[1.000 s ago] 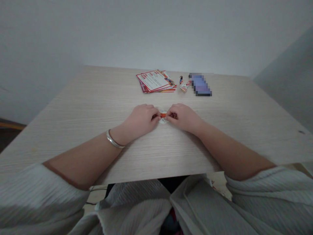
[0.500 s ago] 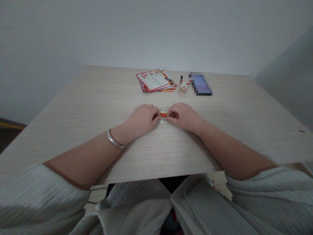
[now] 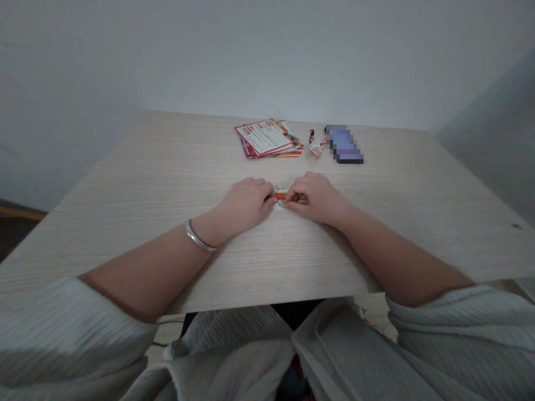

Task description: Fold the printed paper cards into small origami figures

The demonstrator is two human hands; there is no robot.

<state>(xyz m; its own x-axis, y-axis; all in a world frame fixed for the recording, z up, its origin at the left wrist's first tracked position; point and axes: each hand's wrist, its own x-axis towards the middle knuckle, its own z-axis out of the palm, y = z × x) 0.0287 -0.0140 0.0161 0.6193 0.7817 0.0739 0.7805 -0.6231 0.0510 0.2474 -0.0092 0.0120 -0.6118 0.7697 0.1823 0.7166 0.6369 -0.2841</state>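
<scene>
Near the middle of the table, a small folded paper (image 3: 281,196) with white and orange print lies between my hands. My left hand (image 3: 247,200) pinches its left side between thumb and fingers. On the right side, my right hand (image 3: 316,196) has its thumb and curled fingers closed on the paper. Both wrists stay low over the tabletop. My fingers cover much of the paper's two ends, so its full shape is hidden.
Behind my hands lies a stack of printed leaflets (image 3: 267,138). Right of it stands a small folded paper figure (image 3: 316,146), perhaps a bird, beside a blurred-out phone (image 3: 345,145). A wall (image 3: 267,55) rises behind the wooden table (image 3: 167,167).
My right fingers have shifted slightly to the right, so more of the paper's orange band shows. The left hand keeps its pinch. The leaflets and the paper figure stay put.
</scene>
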